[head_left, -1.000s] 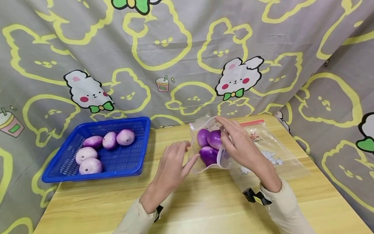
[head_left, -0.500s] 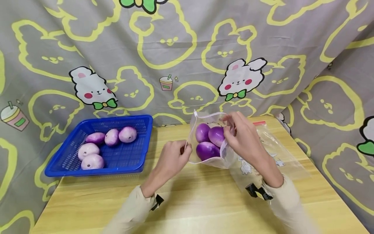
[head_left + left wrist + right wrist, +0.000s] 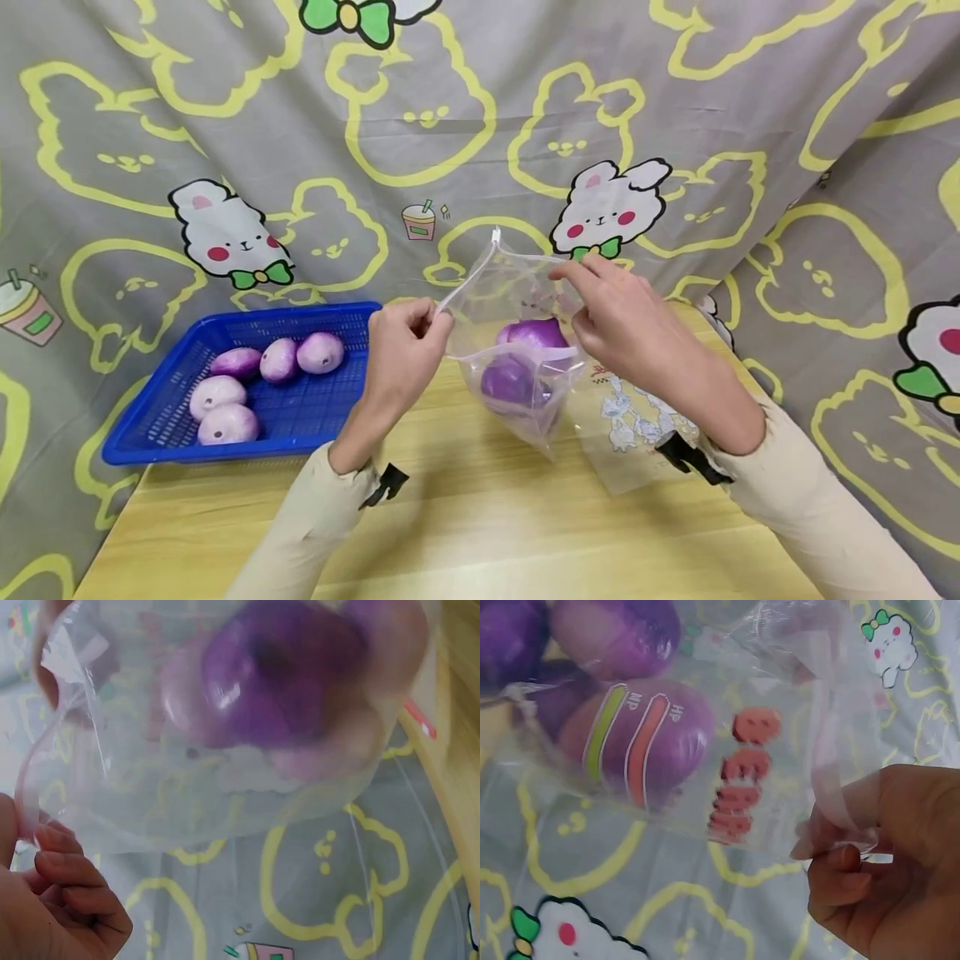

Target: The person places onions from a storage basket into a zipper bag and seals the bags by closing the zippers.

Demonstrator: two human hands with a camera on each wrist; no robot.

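A clear plastic slider-zip bag (image 3: 551, 421) hangs mouth-up above the table, tilted. Inside it lie several round purple vegetables (image 3: 512, 379) that look like onions, partly hidden by the film. My left hand (image 3: 405, 346) pinches the left side of the bag's rim between thumb and curled fingers. On the opposite side, my right hand (image 3: 630, 321) grips the rim, and the right wrist view shows thumb and fingers closed on the zip strip (image 3: 832, 765). Red letters and a printed HP/MP design mark the film. The white slider (image 3: 496, 237) sits at the far corner.
A blue plastic basket (image 3: 247, 454) stands at the left with several paler purple onion-like vegetables (image 3: 228, 423). Another clear printed bag (image 3: 626, 462) lies flat on the wooden table (image 3: 480, 533) under my right forearm. A patterned curtain (image 3: 450, 100) closes off the back and right.
Both hands have raised the bag off the table and toward me, its mouth spread wider. My left hand has gone from relaxed fingers beside the bag to pinching its rim.
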